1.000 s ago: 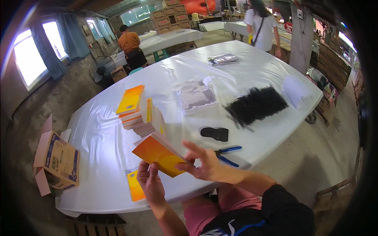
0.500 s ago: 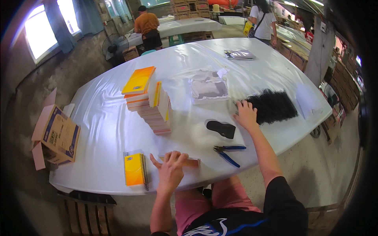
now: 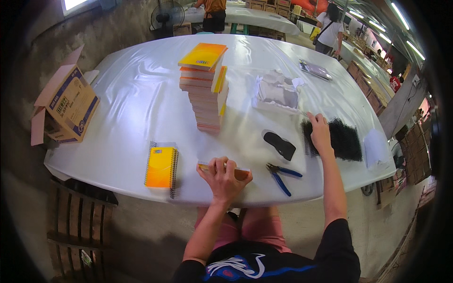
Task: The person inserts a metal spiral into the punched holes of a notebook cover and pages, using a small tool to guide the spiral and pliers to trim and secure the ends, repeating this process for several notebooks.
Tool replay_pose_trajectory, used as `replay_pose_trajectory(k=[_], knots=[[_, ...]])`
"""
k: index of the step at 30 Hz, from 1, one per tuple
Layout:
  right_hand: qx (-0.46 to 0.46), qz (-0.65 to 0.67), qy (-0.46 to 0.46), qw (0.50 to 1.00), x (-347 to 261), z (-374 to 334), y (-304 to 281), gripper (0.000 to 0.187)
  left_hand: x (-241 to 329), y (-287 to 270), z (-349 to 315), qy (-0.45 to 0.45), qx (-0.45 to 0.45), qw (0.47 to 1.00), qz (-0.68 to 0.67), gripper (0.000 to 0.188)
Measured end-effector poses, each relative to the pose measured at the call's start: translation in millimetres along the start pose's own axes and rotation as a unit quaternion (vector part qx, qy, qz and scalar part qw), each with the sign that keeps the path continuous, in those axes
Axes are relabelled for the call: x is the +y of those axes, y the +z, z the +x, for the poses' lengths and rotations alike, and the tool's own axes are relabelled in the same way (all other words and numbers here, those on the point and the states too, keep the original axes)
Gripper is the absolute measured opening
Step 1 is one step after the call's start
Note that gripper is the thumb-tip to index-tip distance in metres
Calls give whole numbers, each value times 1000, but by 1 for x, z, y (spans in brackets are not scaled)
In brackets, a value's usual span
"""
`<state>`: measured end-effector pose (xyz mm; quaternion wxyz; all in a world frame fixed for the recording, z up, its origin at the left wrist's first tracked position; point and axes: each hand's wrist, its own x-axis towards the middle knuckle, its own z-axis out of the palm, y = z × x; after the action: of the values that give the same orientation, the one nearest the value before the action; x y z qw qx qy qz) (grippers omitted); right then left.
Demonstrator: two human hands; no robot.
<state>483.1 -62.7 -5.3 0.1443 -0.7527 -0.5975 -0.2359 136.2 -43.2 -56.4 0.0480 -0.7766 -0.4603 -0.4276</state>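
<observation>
Since the frame half a second before, the right hand (image 3: 320,133) had stayed out on the heap of black wire binding coils (image 3: 336,138), while the left hand (image 3: 222,178) had closed more firmly over the thin orange-covered notebook block (image 3: 225,170) at the near edge of the table. The left hand's fingers curled over the top of that block, pressing it flat on the white plastic-covered table (image 3: 141,94); the thumb was hidden beneath. The right hand lay palm down with fingers loosely bent on the left end of the coils (whether it actually pinched one could not be told). Between the two hands lay blue-handled pliers (image 3: 281,175) and, just beyond them, a flat black oval pad (image 3: 280,145). A finished yellow-orange spiral-bound notebook (image 3: 161,166) lay to the left of the left hand, well apart from the tall stack of orange and yellow notebooks (image 3: 205,89) farther back. An open cardboard box (image 3: 66,106) stood at the table's left end.
</observation>
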Motion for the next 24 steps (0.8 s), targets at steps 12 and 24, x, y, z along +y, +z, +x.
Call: replay_pose_trajectory(k=[12, 24], knots=[[-135, 503, -1, 854, -161, -67, -75, 19, -11, -3, 11, 34, 2, 999, -13, 42], [-169, 534, 12, 828, -164, -60, -62, 17, -2, 2, 0, 10, 24, 999, -17, 57]])
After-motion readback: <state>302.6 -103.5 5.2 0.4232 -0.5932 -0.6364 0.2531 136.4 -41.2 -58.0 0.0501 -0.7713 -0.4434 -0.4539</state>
